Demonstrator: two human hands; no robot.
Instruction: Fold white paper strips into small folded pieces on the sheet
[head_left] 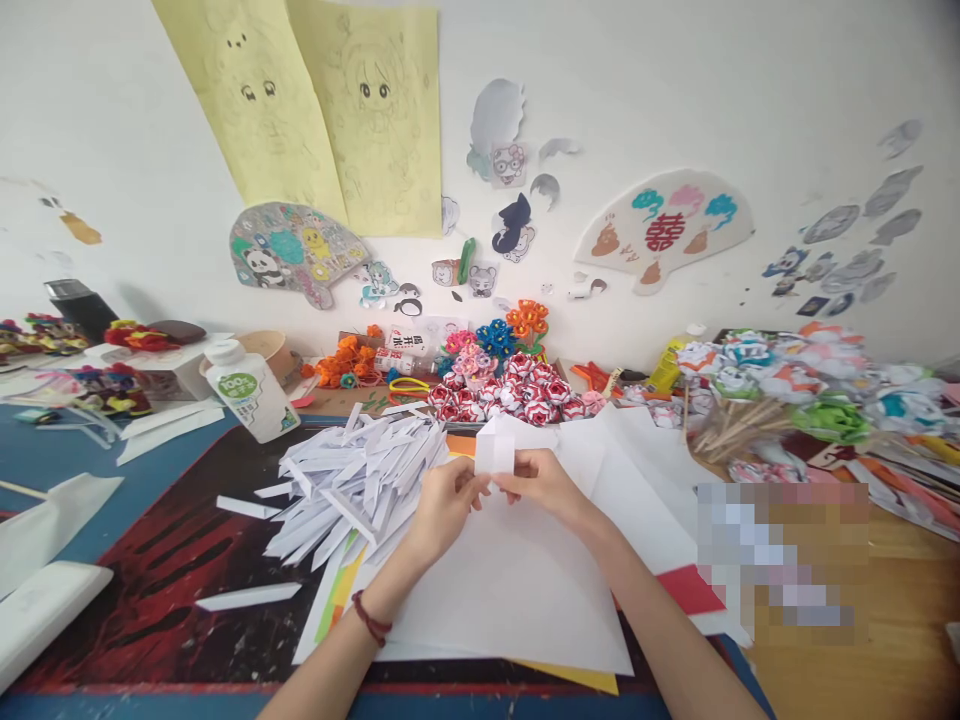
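Note:
Between both hands, a small white piece of paper [494, 450] with fold lines is held up above a stack of white sheets [517, 600]. My left hand [448, 500] pinches its lower left side, and a dark red band circles that wrist. Opposite it, my right hand [545, 484] grips the lower right edge between thumb and fingers. Just left of my left hand lies a heap of folded white paper strips [360, 480]. Two loose strips rest apart from the heap, one being the folded strip [249, 597] nearer the front.
Red and white paper flowers [517, 390] crowd the back of the table. A white bottle [251, 390] stands at the left, with a white box-like object [52, 620] nearer me. More flowers on sticks [757, 375] fill the right side. Fan-shaped pictures hang on the wall.

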